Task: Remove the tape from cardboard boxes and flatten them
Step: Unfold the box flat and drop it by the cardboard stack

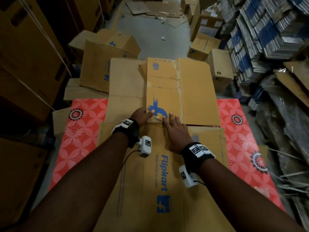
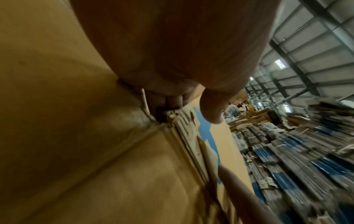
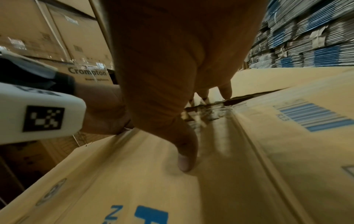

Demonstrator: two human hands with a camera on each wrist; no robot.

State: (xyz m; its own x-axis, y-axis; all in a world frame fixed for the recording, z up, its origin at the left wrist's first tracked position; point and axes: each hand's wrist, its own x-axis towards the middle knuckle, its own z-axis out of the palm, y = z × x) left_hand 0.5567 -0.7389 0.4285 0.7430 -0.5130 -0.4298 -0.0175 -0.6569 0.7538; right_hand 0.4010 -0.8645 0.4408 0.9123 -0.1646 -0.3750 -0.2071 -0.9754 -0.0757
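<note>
Left hand (image 1: 142,115): fingers pinch the near edge of a flap (image 1: 163,91), thumb on top.
Right hand (image 1: 175,133): fingers spread flat, pressing the box (image 1: 150,181).
Box: flat on the red counter (image 1: 80,131), mid-counter, flap reaching past the far edge.
Progress: nearly flattened; tape (image 3: 214,115) remains; more boxes (image 1: 107,64) wait beyond.

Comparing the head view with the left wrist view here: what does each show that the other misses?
Only the head view shows the red patterned table, the Flipkart lettering and the right hand lying flat on the cardboard. Only the left wrist view shows the left hand's fingers tucked under the flap's edge, thumb on top, and the roof beams. Both show the left hand gripping the flap with its blue logo.
</note>
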